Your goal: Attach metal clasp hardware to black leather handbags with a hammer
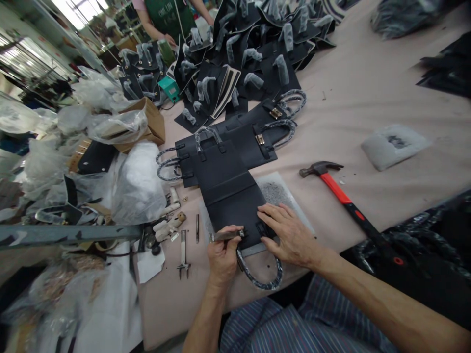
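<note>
A black bag panel [233, 206] lies in front of me over a pale speckled slab [275, 189]. My left hand [222, 255] is closed around a small silver metal tool [225, 236], whose tip meets the panel by one base of the plastic-wrapped handle [263, 285]. What kind of tool it is, I cannot make out. Lying on the panel's right side, my right hand [289, 235] has its fingers stretched out around the handle's other tab [262, 229]. The wrapped handle curves toward my lap.
A claw hammer [334, 189] with a red and black grip lies to the right, near a white packet [395, 144]. At left are metal dividers [183, 255] and a thin rod [197, 228]. Bag pieces [253, 63] pile up at the back, before a person in a green apron [169, 19].
</note>
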Demonstrator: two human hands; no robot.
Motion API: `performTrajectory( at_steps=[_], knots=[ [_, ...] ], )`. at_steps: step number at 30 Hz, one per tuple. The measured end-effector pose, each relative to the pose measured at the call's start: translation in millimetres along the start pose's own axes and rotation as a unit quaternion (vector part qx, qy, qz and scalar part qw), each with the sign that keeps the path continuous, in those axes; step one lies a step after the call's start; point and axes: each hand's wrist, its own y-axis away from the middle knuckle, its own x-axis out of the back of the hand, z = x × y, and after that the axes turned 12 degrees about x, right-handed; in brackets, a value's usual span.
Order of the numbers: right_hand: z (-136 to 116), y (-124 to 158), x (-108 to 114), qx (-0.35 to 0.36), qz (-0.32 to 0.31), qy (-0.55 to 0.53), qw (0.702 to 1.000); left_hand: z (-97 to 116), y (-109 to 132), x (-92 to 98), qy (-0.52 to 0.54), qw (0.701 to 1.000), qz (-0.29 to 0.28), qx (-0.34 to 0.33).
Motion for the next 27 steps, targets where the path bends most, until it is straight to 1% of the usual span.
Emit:
performTrajectory(
  at_steps=[4, 7, 19, 23, 27],
  knots=[
    [-0.8, -1.0, 0.9, 0.001, -0.001, 0.006, 1.0, -4.6, 0.0, -3.0, -0.009, 1.0, -0.004, -0.01],
    [-1.3, -1.3, 1.0, 0.0, -0.001, 0.006, 1.0, -4.9, -1.4, -3.1, -0.01, 1.0, -0.011, -0.012],
    [-1.6, -1.5, 1.1, -0.003, -0.007, 0.01, 1.0, -7.8, -1.1, -3.4, -0.02, 1.0, -0.012, -0.01],
    [-2.2, -2.1, 1.5, -0.001, 0.002, 0.005, 1.0, -5.9, -2.0, -4.8, -0.069, 0.997, -0.012, -0.032],
    [-2.0, -1.7, 1.2, 0.0, 0.005, 0.003, 1.0, 1.9, -3.6, -8.3, -0.146, 0.986, 0.002, -0.078]
  ],
)
